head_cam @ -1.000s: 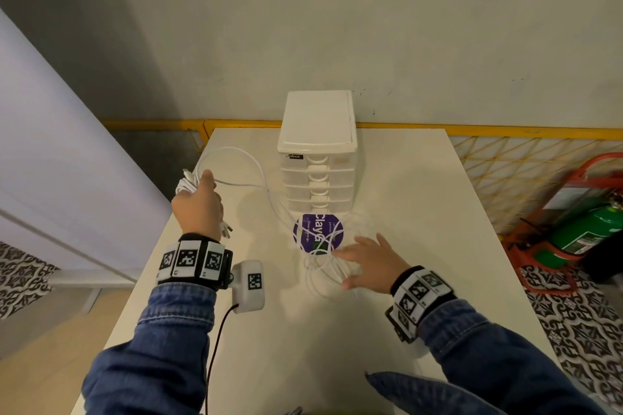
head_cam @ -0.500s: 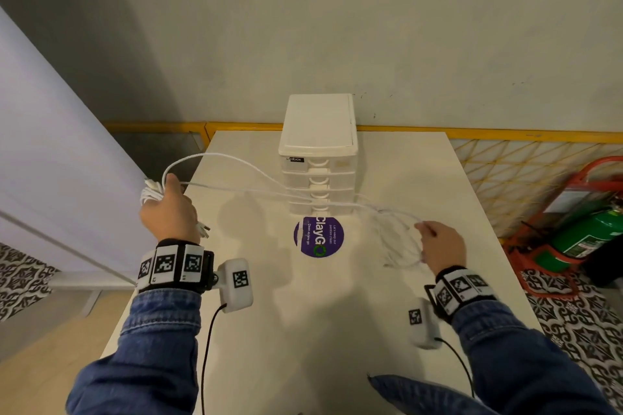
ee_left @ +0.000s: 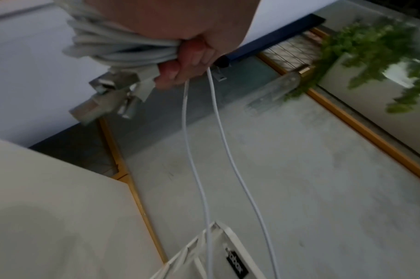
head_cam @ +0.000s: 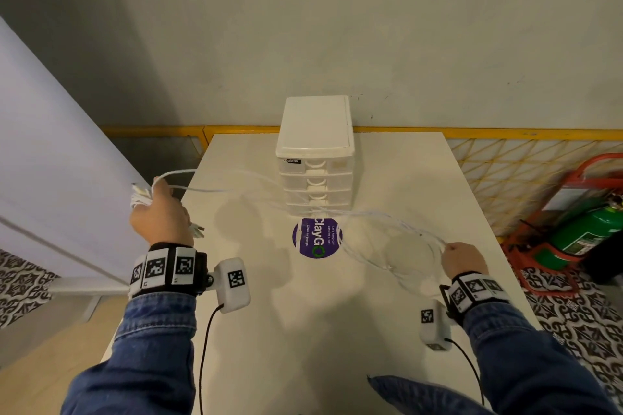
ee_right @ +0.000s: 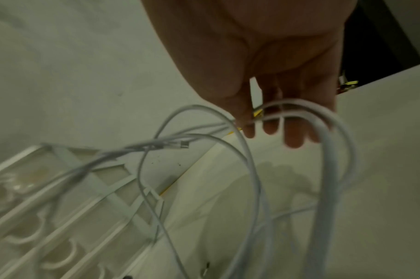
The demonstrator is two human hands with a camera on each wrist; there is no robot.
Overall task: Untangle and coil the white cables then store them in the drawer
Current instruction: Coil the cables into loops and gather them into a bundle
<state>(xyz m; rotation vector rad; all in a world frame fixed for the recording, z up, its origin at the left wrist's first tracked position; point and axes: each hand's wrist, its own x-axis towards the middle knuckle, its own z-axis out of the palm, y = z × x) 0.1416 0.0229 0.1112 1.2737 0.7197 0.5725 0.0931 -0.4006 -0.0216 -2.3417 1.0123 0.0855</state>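
My left hand [head_cam: 161, 217] is raised over the table's left edge and grips a coiled bundle of white cable [ee_left: 118, 47] with metal plugs hanging from it. Two white strands [ee_left: 204, 151] run from that fist across the front of the white drawer unit [head_cam: 315, 158]. They reach my right hand [head_cam: 463, 256] at the table's right side, which pinches tangled loops of white cable [ee_right: 299, 113]. Those loops [head_cam: 397, 242] hang down to the tabletop. All the drawers look pushed in.
The white table [head_cam: 387, 330] bears a round purple sticker [head_cam: 317, 237] in front of the drawer unit. A pale wall panel [head_cam: 50, 162] stands close on the left. A green extinguisher [head_cam: 586, 232] in a red stand sits on the floor to the right.
My right hand took the loose tangle off the table by the sticker and drew it out to the right. My left hand moved left and up with its bundle, stretching the strands between them.
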